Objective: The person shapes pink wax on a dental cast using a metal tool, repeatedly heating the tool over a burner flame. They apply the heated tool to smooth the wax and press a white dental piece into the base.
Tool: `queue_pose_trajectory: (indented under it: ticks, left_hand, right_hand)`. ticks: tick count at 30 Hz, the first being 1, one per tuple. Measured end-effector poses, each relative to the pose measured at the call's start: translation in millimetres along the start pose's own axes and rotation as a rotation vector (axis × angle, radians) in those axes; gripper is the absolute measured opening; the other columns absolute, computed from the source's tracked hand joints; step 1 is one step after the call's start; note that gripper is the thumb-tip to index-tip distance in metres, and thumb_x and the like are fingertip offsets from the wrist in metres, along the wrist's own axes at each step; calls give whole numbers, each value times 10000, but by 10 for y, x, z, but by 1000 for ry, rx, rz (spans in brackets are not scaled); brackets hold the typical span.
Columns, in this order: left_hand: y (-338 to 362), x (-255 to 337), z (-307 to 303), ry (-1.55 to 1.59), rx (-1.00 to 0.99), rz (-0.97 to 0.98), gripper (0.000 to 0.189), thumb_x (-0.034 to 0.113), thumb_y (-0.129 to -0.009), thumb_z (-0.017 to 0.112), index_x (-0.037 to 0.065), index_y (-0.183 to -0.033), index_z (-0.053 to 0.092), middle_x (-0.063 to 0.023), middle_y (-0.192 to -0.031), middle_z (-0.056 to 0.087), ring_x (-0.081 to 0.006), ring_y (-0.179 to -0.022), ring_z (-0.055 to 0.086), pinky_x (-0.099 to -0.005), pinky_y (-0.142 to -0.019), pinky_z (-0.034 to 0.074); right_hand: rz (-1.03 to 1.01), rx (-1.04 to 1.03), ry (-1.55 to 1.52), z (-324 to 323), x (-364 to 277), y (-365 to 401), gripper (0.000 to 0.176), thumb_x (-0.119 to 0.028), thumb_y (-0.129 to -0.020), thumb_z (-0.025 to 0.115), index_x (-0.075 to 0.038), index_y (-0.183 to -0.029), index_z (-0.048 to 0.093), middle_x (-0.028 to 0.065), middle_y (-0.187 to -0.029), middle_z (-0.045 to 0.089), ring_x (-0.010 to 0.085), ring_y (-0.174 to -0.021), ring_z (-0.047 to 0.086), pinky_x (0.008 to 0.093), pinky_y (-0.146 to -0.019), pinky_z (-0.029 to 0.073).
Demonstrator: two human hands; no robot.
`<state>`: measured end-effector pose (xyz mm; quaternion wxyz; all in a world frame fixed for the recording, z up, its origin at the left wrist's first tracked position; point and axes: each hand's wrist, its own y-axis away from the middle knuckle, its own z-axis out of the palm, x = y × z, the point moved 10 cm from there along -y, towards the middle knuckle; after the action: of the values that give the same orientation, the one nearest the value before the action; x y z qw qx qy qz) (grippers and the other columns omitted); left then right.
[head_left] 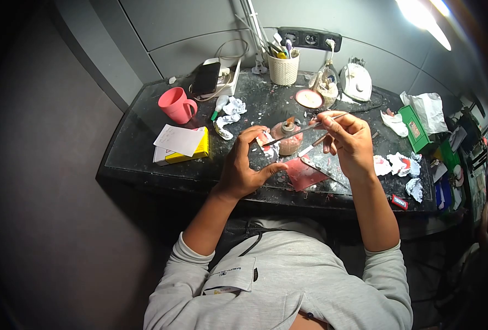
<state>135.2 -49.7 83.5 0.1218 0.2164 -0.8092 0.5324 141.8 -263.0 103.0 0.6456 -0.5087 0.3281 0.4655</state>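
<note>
Between the thumb and fingers of my left hand (248, 168) is a small white and pink piece (267, 144), possibly a dental cast. My right hand (347, 138) pinches a thin metal tool (304, 130), its dark tip reaching to the piece. A second tool with a pale blade and brown handle (312, 146) also sticks out from the fingers of my right hand. Behind and between the hands stands a glass burner (288, 140) with a metal neck. A pink wax sheet (304, 174) lies below it on the black table, with a long metal instrument (322, 169) across it.
A pink mug (177, 105) and a yellow box (200, 149) with paper on it are at the left. Behind are a phone (206, 78), a white pen holder (283, 70) and a round dish (309, 99). White casts (400, 164) and a green box (415, 130) are at the right.
</note>
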Motion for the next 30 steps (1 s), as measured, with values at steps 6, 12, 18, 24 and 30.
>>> queue_pose_trajectory:
  ticks: [6,12,18,24,30]
  left_hand:
    - [-2,16,15,60,-12,13,790,417,-707,865,18,-1242,443,-212,-1239,574,-354,-1173,580,-428,-1006,470]
    - [8,13,31,123,-14,31,805,435,-727,848,20,-1264,416,-228,-1261,564,-360,-1187,573,-434,-1014,463]
    - [17,28,48,171,-32,52,824,434,-732,843,21,-1283,391,-235,-1279,556,-361,-1206,565,-437,-1019,459]
    - [36,14,62,172,-34,47,845,431,-722,847,20,-1295,382,-234,-1292,549,-355,-1219,559,-435,-1032,451]
    - [14,-2,30,135,3,29,777,326,-744,865,19,-1290,405,-238,-1322,530,-361,-1241,541,-436,-1048,439]
  right_hand:
    - [38,0,-9,-21,69,-14,196,-146,-918,711,39,-982,706,134,-921,739,102,-507,588,190,-440,395]
    - [66,5,-32,-42,129,-21,211,-165,-912,722,29,-993,708,101,-896,726,97,-512,589,191,-439,392]
    - [147,-59,-51,-35,202,-10,212,-133,-940,668,50,-1046,679,136,-962,713,85,-643,617,200,-515,490]
    - [104,30,-41,-83,149,-31,223,-192,-927,705,17,-1003,706,93,-914,723,93,-530,598,187,-448,398]
    - [-34,197,126,-391,-59,-80,218,-151,-916,717,51,-994,690,120,-886,736,95,-513,587,180,-439,385]
